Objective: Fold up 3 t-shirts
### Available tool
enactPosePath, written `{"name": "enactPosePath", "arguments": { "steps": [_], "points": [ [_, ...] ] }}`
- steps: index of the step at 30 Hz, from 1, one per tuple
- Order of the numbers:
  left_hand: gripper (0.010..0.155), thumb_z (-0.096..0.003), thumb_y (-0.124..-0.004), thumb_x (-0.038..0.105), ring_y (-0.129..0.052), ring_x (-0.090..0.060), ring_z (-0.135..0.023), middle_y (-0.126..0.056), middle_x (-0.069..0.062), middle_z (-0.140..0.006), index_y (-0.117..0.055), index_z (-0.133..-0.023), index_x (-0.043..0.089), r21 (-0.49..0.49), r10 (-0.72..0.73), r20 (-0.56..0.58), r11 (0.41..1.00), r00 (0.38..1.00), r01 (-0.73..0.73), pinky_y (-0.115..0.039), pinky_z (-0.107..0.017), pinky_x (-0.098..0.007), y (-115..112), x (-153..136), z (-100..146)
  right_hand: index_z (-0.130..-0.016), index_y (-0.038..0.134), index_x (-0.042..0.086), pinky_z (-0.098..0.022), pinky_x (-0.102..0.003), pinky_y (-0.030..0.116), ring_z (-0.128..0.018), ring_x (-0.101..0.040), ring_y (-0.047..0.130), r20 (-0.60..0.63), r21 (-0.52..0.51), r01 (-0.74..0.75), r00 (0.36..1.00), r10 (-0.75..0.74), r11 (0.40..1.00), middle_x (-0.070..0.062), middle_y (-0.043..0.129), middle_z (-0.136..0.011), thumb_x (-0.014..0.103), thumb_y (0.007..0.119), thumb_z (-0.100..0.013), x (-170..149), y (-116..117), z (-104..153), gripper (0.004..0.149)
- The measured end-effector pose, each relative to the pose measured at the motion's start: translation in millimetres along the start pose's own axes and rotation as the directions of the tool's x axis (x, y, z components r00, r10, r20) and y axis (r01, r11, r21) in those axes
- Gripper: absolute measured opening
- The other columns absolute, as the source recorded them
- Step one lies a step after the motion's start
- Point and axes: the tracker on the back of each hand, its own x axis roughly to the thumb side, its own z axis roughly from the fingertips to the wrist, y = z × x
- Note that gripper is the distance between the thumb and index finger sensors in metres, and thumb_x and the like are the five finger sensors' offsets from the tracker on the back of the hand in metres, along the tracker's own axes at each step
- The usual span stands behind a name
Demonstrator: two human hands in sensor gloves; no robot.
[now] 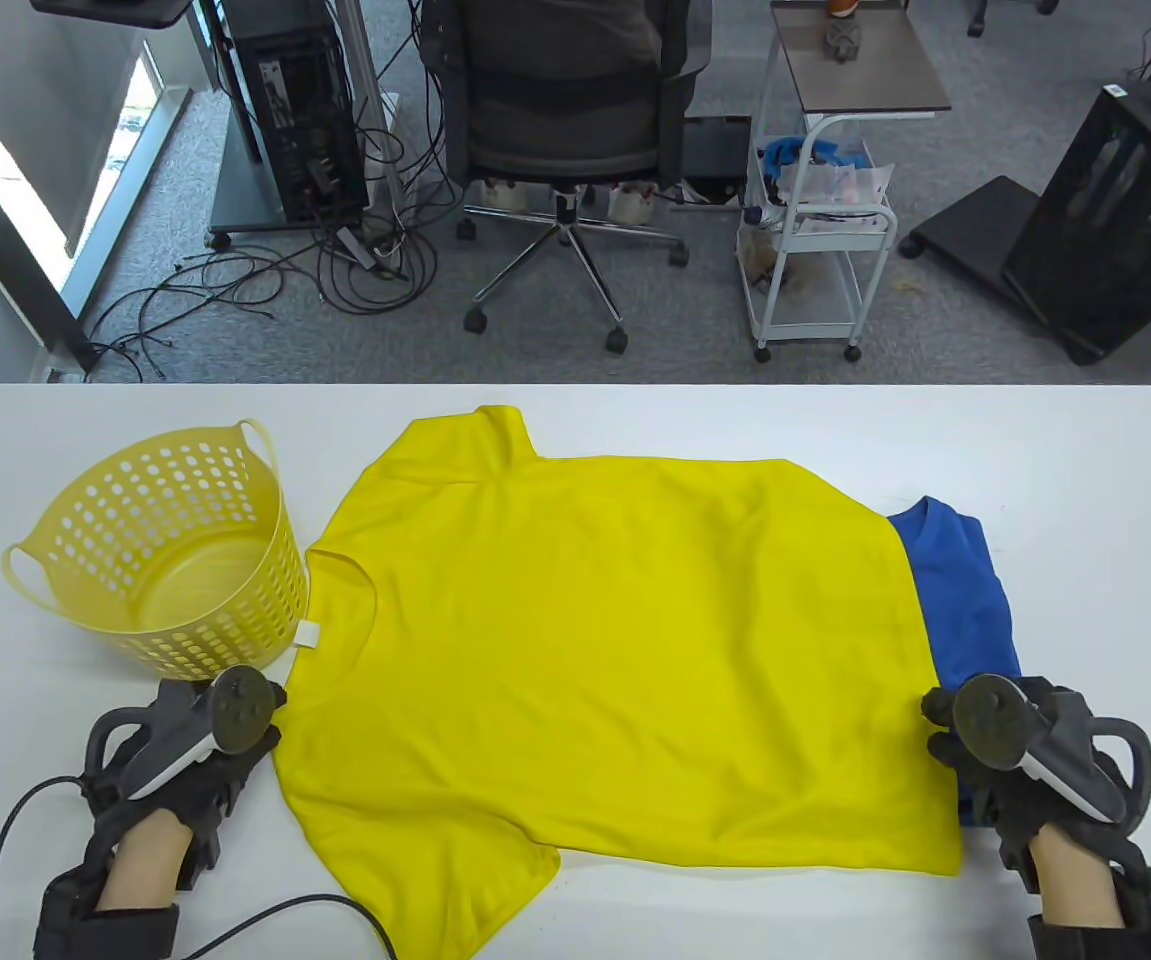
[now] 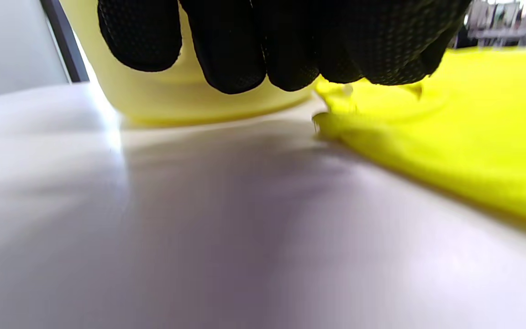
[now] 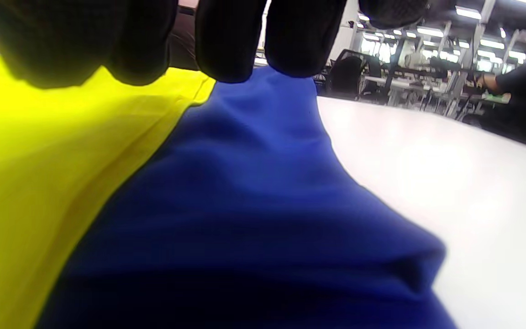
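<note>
Yellow shirt: a yellow t-shirt (image 1: pixel 615 650) of fine knit cloth lies spread flat across the middle of the bench, collar toward the left with a small white tag at the neck, hem toward the right, one sleeve pointing away and one toward the near edge.
Blue shirt: a blue t-shirt (image 1: pixel 965 600), smooth and softly creased, lies under the yellow one's hem end, showing only at the right.
Left grip: the left hand (image 1: pixel 200 755) in a black mesh-textured glove sits at the shoulder edge of the yellow shirt; in the left wrist view its curled fingers (image 2: pixel 244 50) meet a bunched fold of the cloth, pinching it.
Right grip: the right hand (image 1: pixel 1020 760) sits at the hem corner over the blue cloth; its fingers (image 3: pixel 231 41) curl down at the yellow edge, but whether they hold it I cannot tell.
Basket: a round yellow plastic basket (image 1: pixel 85 540) with perforated walls and loop handles stands just left of the collar.
Bench: a smooth white bench (image 1: pixel 1085 450).
</note>
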Motion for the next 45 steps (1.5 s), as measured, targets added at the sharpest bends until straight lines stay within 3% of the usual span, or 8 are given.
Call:
{"name": "enactPosePath", "arguments": {
  "steps": [9, 14, 19, 22, 27, 33, 38, 45],
  "points": [
    [0.056, -0.0401, -0.076, 0.05, -0.075, -0.02, -0.093, -0.072, 0.007, -0.103, -0.067, -0.094, 0.039, -0.157, -0.008, -0.036, 0.988, 0.999, 0.002, -0.069, -0.069, -0.05, -15, 5, -5, -0.079, 0.071, 0.044, -0.068, -0.063, 0.057, -0.085, -0.034, 0.079, -0.01, 0.096, -0.181, 0.983, 0.183, 0.979, -0.002, 0.077, -0.092, 0.047, 0.084, -0.032, 22, 31, -10, 0.049],
    [0.058, -0.0379, -0.076, 0.054, -0.076, -0.02, -0.091, -0.073, 0.007, -0.101, -0.068, -0.093, 0.039, -0.118, -0.041, -0.041, 0.992, 0.998, 0.036, -0.07, -0.068, -0.05, -18, 11, -4, -0.08, 0.068, 0.045, -0.069, -0.064, 0.055, -0.088, -0.034, 0.076, -0.021, 0.157, -0.16, 0.986, 0.165, 0.975, -0.002, 0.074, -0.095, 0.05, 0.083, -0.029, 20, 31, -11, 0.054],
    [0.065, -0.0372, -0.078, 0.051, -0.073, -0.021, -0.094, -0.067, 0.007, -0.105, -0.056, -0.098, 0.044, -0.118, -0.058, -0.038, 0.992, 0.998, 0.053, -0.067, -0.07, -0.05, -22, 15, -7, -0.077, 0.07, 0.046, -0.069, -0.064, 0.054, -0.088, -0.033, 0.077, -0.032, 0.086, -0.151, 0.987, 0.155, 0.985, 0.0, 0.076, -0.092, 0.049, 0.085, -0.025, 18, 34, -9, 0.054],
    [0.061, -0.0377, -0.079, 0.049, -0.072, -0.021, -0.094, -0.067, 0.007, -0.105, -0.059, -0.095, 0.048, -0.126, -0.048, -0.036, 0.991, 0.998, 0.043, -0.066, -0.071, -0.05, -21, 16, -8, -0.076, 0.071, 0.048, -0.071, -0.064, 0.053, -0.088, -0.031, 0.078, -0.024, 0.057, -0.175, 0.984, 0.177, 0.983, 0.001, 0.076, -0.092, 0.048, 0.085, -0.025, 20, 34, -8, 0.053],
    [0.053, -0.0386, -0.077, 0.049, -0.074, -0.02, -0.093, -0.07, 0.008, -0.103, -0.068, -0.091, 0.049, -0.122, -0.002, -0.04, 0.993, 0.999, -0.002, -0.068, -0.07, -0.051, -20, 10, -9, -0.077, 0.069, 0.05, -0.071, -0.066, 0.05, -0.09, -0.034, 0.074, -0.054, 0.153, -0.054, 0.997, 0.062, 0.987, 0.003, 0.071, -0.096, 0.048, 0.084, -0.026, 5, 36, -10, 0.053],
    [0.05, -0.0358, -0.082, 0.048, -0.078, -0.02, -0.09, -0.076, 0.009, -0.098, -0.072, -0.085, 0.05, -0.062, -0.013, -0.076, 0.998, 0.997, 0.008, -0.07, -0.068, -0.051, -20, 9, -12, -0.066, 0.073, 0.053, -0.07, -0.064, 0.054, -0.088, -0.032, 0.077, -0.099, 0.094, -0.096, 0.99, 0.105, 0.991, 0.005, 0.073, -0.092, 0.048, 0.086, -0.025, 8, 41, -14, 0.044],
    [0.043, -0.0356, -0.082, 0.046, -0.08, -0.02, -0.088, -0.078, 0.01, -0.096, -0.078, -0.078, 0.048, -0.031, -0.007, -0.093, 1.0, 0.996, 0.004, -0.071, -0.067, -0.051, -21, 9, -12, -0.063, 0.072, 0.052, -0.07, -0.064, 0.054, -0.089, -0.032, 0.075, -0.104, 0.079, -0.11, 0.987, 0.118, 0.991, 0.004, 0.07, -0.093, 0.045, 0.081, -0.028, 9, 44, -14, 0.037],
    [0.041, -0.0396, -0.074, 0.042, -0.075, -0.019, -0.09, -0.072, 0.011, -0.099, -0.073, -0.081, 0.045, -0.051, -0.035, -0.081, 0.998, 0.996, 0.031, -0.069, -0.068, -0.05, -26, 10, -10, -0.069, 0.063, 0.048, -0.072, -0.061, 0.051, -0.093, -0.032, 0.064, -0.041, 0.107, -0.144, 0.988, 0.149, 0.984, 0.0, 0.06, -0.096, 0.04, 0.069, -0.033, 12, 49, -10, 0.037]
  ]
}}
